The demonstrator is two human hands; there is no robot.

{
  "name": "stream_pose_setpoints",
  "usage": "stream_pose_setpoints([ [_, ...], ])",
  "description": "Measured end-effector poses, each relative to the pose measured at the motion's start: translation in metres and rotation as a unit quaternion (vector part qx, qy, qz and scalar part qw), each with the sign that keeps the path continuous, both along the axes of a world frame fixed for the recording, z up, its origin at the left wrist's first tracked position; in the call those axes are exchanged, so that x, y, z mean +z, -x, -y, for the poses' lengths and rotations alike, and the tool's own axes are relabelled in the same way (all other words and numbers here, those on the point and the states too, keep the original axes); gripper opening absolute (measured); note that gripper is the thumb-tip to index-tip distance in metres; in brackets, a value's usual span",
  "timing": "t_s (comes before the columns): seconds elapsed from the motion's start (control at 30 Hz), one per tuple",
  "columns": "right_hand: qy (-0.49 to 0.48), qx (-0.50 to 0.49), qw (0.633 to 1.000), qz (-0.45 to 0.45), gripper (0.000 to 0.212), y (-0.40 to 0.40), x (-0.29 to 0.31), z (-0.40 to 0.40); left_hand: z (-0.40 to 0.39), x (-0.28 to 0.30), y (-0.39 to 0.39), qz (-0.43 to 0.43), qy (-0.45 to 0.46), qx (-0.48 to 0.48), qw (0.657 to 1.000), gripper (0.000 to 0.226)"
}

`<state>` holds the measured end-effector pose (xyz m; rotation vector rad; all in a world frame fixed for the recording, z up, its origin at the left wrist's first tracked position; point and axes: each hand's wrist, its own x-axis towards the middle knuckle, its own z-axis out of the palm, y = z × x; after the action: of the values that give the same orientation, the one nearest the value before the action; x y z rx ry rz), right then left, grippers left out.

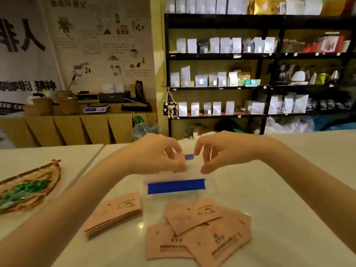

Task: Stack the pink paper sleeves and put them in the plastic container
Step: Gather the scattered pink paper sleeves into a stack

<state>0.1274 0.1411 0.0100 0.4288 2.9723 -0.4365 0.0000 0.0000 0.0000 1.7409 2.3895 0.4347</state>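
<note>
a: why both hands up at the container?
b: i've got left hand and right hand pinching the clear plastic container rim, probably prying it open. pink sleeves wait by the table's near edge, neat stack beside them.

Two bare arms reach in from the bottom corners of the frame and meet near the middle. The left hand is curled, with its fingers bent down and pinched close to the thumb. The right hand faces it, also curled, fingers and thumb pinched. The two hands are near each other but not touching. What they pinch is blurry, maybe something thin.
</note>
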Motion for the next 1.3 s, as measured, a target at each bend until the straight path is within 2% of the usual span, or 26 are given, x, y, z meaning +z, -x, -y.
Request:
stream_pose_setpoints([
  [0.13, -0.018, -0.019, 0.998, 0.060, 0.045, -0.010, -0.031, 0.000, -0.002, -0.035, -0.011, 0.007, 0.036, -0.003, 0.999, 0.044],
  [0.37, 0.012, -0.020, 0.993, 0.118, 0.056, -0.039, -0.075, -0.004, -0.005, -0.093, -0.022, 0.006, 0.108, 0.009, 0.994, 0.061],
  [0.57, 0.007, -0.011, 0.995, 0.101, 0.068, -0.052, -0.096, -0.002, -0.003, -0.112, -0.022, -0.030, 0.097, 0.022, 0.995, 0.066],
  [0.8, 0.006, 0.017, 0.998, 0.052, 0.060, -0.055, -0.110, -0.005, 0.001, -0.120, -0.022, 0.001, 0.061, 0.029, 0.998, 0.062],
  [0.93, 0.004, 0.012, 0.999, 0.049, 0.067, -0.054, -0.104, -0.009, 0.005, -0.121, -0.022, 0.046, 0.007, 0.044, 0.998, 0.065],
  [1.1, 0.012, 0.021, 1.000, 0.018, 0.058, -0.047, -0.086, -0.014, 0.021, -0.112, -0.013, 0.065, -0.059, 0.064, 0.994, 0.068],
  [1.3, 0.075, 0.047, 0.992, -0.093, 0.049, -0.015, -0.068, 0.004, 0.069, -0.102, 0.017, 0.078, -0.143, 0.137, 0.977, 0.069],
])
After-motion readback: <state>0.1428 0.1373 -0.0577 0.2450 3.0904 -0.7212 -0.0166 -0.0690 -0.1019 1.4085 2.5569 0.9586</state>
